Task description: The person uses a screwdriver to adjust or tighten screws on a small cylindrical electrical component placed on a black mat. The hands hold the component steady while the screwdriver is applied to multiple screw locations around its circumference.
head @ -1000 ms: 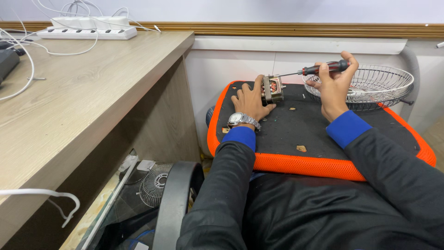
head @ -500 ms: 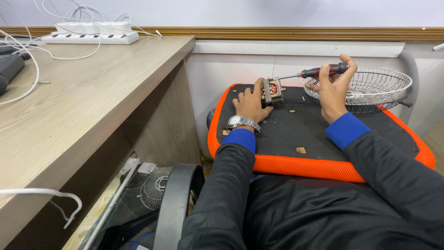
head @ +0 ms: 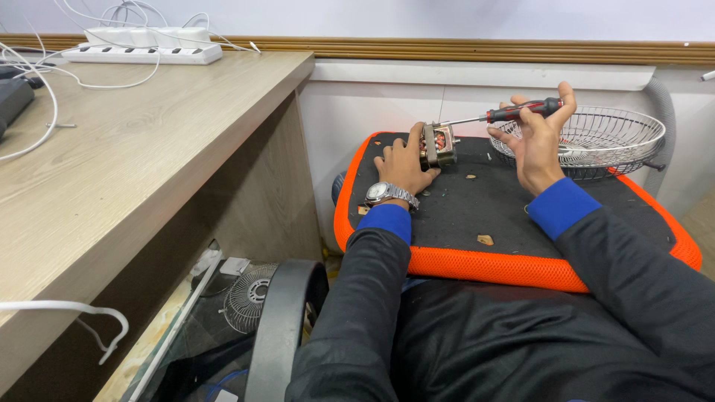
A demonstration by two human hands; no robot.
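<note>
My left hand [head: 403,162] grips a small electric motor [head: 437,144] with copper windings, held on a black cushion with an orange rim [head: 477,262]. A silver watch [head: 386,193] is on that wrist. My right hand [head: 538,138] holds a screwdriver [head: 514,113] with a red and black handle. Its thin shaft points left and its tip meets the motor's top right side.
A wire fan guard [head: 605,141] lies behind my right hand on the cushion. Small bits [head: 485,240] are scattered on the black surface. A wooden desk [head: 134,156] with a white power strip [head: 141,53] and cables stands at the left. Another fan grille [head: 249,297] lies on the floor below.
The view has shifted slightly. Both hands stay on the motor and screwdriver in nearly the same place.
</note>
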